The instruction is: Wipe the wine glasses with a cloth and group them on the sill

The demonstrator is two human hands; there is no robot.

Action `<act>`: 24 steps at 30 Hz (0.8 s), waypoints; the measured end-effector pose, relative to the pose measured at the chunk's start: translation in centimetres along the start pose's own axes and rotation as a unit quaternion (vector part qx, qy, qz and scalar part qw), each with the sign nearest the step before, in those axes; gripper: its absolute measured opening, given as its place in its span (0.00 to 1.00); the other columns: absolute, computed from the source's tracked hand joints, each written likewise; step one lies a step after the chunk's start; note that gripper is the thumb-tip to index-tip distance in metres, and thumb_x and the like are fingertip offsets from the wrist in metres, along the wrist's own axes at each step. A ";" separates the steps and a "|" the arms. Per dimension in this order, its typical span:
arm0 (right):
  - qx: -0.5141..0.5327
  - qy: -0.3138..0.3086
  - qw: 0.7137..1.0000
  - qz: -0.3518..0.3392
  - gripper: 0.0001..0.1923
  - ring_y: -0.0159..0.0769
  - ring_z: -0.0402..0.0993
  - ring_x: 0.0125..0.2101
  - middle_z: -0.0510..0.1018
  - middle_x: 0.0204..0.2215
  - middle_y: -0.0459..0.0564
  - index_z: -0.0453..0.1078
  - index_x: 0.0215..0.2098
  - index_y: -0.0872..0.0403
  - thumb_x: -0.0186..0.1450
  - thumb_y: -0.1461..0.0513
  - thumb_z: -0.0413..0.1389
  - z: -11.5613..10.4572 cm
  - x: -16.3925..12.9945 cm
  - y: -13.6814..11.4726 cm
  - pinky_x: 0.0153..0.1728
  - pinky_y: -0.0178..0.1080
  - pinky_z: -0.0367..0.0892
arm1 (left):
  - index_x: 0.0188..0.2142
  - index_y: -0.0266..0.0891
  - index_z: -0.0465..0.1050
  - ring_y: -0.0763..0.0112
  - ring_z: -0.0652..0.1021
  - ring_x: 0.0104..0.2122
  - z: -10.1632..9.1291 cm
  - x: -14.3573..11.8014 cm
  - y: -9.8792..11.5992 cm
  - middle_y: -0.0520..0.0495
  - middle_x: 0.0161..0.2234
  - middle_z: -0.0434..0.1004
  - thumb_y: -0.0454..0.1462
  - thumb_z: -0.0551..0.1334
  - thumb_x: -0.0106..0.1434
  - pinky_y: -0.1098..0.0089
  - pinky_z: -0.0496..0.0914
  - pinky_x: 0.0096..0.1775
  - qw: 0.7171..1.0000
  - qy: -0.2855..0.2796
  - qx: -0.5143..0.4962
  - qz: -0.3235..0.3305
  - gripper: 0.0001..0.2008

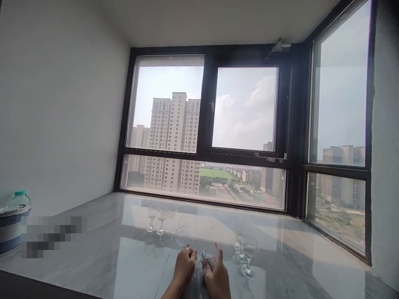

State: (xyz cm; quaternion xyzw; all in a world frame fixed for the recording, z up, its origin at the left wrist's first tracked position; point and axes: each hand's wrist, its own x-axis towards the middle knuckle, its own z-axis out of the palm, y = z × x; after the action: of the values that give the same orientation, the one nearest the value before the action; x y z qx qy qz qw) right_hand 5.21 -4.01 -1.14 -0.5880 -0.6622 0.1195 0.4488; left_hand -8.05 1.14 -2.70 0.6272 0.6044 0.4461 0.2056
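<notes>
Right hand (217,274): cloth (208,261) | left hand (184,266): glass (182,237) | pixelated patch (51,236): unreadable

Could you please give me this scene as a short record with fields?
left hand: the left hand grips a stemmed glass, its bowl tilted away
right hand: the right hand holds a grey cloth, index finger extended
cloth and held glass: apart
glasses on the left: a standing pair
glasses on the right: an overlapping upright group, exact count hard to tell
surface: glossy grey marbled counter
far left: a bucket and a green-capped container
background: dark-framed windows, tall buildings outside
</notes>
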 end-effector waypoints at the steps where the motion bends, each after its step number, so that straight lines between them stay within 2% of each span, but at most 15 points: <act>1: -0.022 -0.007 0.999 -0.023 0.33 0.40 0.77 0.42 0.79 0.43 0.51 0.34 0.67 0.49 0.67 0.65 0.40 -0.8 -0.4 1.1 0.39 0.38 0.69 | 0.20 0.41 0.63 0.70 0.71 0.25 0.0 -0.1 0.1 0.51 0.21 0.72 0.39 0.52 0.63 0.71 0.56 0.30 1.000 0.001 0.003 0.004 0.15; 3: -0.092 -0.017 0.994 -0.049 0.34 0.42 0.76 0.45 0.76 0.47 0.52 0.40 0.67 0.45 0.63 0.67 0.41 -3.0 -1.4 3.9 0.37 0.39 0.70 | 0.20 0.41 0.63 0.70 0.71 0.25 0.0 -0.2 0.2 0.50 0.21 0.72 0.39 0.53 0.62 0.71 0.57 0.30 1.000 -0.001 0.011 0.012 0.14; 5: -0.147 -0.019 0.988 -0.047 0.38 0.42 0.74 0.47 0.75 0.50 0.51 0.44 0.66 0.41 0.60 0.68 0.44 -5.6 -2.3 7.2 0.33 0.38 0.70 | 0.21 0.41 0.64 0.70 0.72 0.25 -0.1 -0.3 0.5 0.50 0.22 0.73 0.39 0.54 0.61 0.71 0.58 0.30 1.000 -0.009 0.021 0.017 0.12; 7: -0.167 0.017 0.985 -0.030 0.37 0.42 0.73 0.48 0.74 0.50 0.52 0.48 0.64 0.39 0.59 0.68 0.44 -8.5 -2.9 10.7 0.35 0.38 0.70 | 0.22 0.41 0.65 0.69 0.73 0.25 -0.2 -0.3 0.7 0.50 0.22 0.74 0.39 0.55 0.61 0.71 0.58 0.30 0.999 -0.021 0.033 0.022 0.11; 10: -0.166 0.092 0.982 -0.001 0.32 0.43 0.74 0.46 0.75 0.48 0.55 0.50 0.63 0.44 0.61 0.66 0.41 -12.2 -2.9 15.7 0.38 0.40 0.69 | 0.22 0.40 0.66 0.68 0.74 0.26 -0.2 -0.2 0.9 0.50 0.22 0.75 0.39 0.56 0.60 0.72 0.59 0.30 0.998 -0.027 0.052 0.031 0.11; 13: -0.170 0.145 0.974 0.037 0.29 0.46 0.72 0.48 0.72 0.51 0.61 0.50 0.62 0.51 0.62 0.65 0.40 -14.1 -2.2 18.6 0.46 0.45 0.67 | 0.24 0.40 0.67 0.70 0.74 0.27 -0.3 -0.2 1.0 0.50 0.24 0.76 0.37 0.56 0.60 0.72 0.59 0.31 0.997 -0.026 0.069 0.036 0.09; 15: -0.193 0.127 0.971 0.059 0.30 0.46 0.70 0.50 0.70 0.55 0.59 0.50 0.62 0.52 0.61 0.66 0.40 -14.4 -1.8 19.2 0.48 0.45 0.65 | 0.26 0.40 0.68 0.71 0.75 0.27 -0.3 -0.3 1.2 0.51 0.25 0.77 0.37 0.57 0.60 0.73 0.59 0.31 0.995 -0.035 0.080 0.039 0.07; 18: -0.226 0.079 0.966 0.094 0.30 0.43 0.68 0.52 0.68 0.57 0.55 0.50 0.63 0.51 0.63 0.67 0.39 -14.4 -1.8 18.3 0.45 0.41 0.65 | 0.27 0.40 0.70 0.71 0.75 0.29 -0.5 -0.7 1.6 0.51 0.27 0.78 0.37 0.58 0.59 0.74 0.59 0.32 0.992 -0.056 0.106 0.046 0.06; 24: -0.251 0.090 0.957 0.111 0.29 0.43 0.64 0.54 0.67 0.57 0.55 0.52 0.64 0.54 0.65 0.69 0.37 -14.6 -2.3 15.5 0.46 0.41 0.63 | 0.29 0.41 0.73 0.70 0.76 0.31 -0.4 -0.6 2.3 0.52 0.29 0.79 0.39 0.60 0.58 0.73 0.58 0.32 0.976 -0.094 0.186 0.056 0.05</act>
State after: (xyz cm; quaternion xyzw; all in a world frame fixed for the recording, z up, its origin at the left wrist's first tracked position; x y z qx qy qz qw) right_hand 26.10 -7.14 -4.54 -0.7598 -0.5582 -0.0545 0.3287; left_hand -6.99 0.01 -0.87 0.7266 0.6184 0.2761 0.1160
